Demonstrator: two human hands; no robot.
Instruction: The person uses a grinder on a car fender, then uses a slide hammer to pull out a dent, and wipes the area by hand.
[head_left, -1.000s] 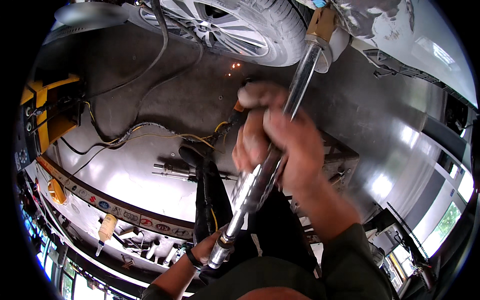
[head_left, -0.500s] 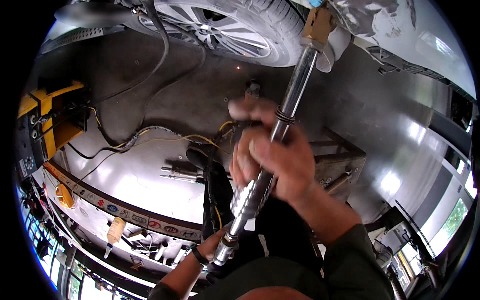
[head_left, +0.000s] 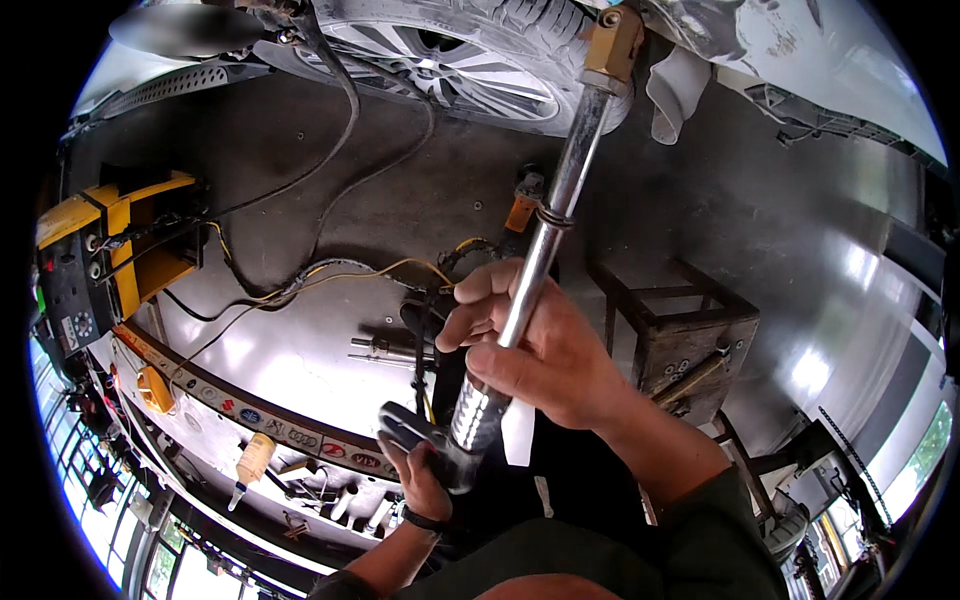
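Observation:
A chrome slide hammer (head_left: 560,185) runs slantwise from the car body down toward me. At its top a brass-coloured block (head_left: 612,45) sits against the damaged panel, its exact hold hidden. My right hand (head_left: 560,360) is loosely closed around the rod, thumb across the front and fingers curled behind. Just below that thumb is the perforated, shiny sliding weight (head_left: 475,415). Lower down, my left hand (head_left: 428,490) is closed at the tool's bottom end, beside a dark loop-shaped handle (head_left: 405,425); part of its grip is hidden.
A car wheel (head_left: 440,65) stands ahead. To the left is a yellow-and-black machine (head_left: 120,240) with cables (head_left: 330,265) across the floor. A wooden stool (head_left: 690,340) stands at right, and an orange-and-black tool (head_left: 525,200) lies beyond my hands. A tool bench (head_left: 340,500) lines the lower left.
My right hand has slowed and sits loosely on the rod, its fingers less blurred. The dark loop handle has swung into view by my left hand. The view has shifted slightly.

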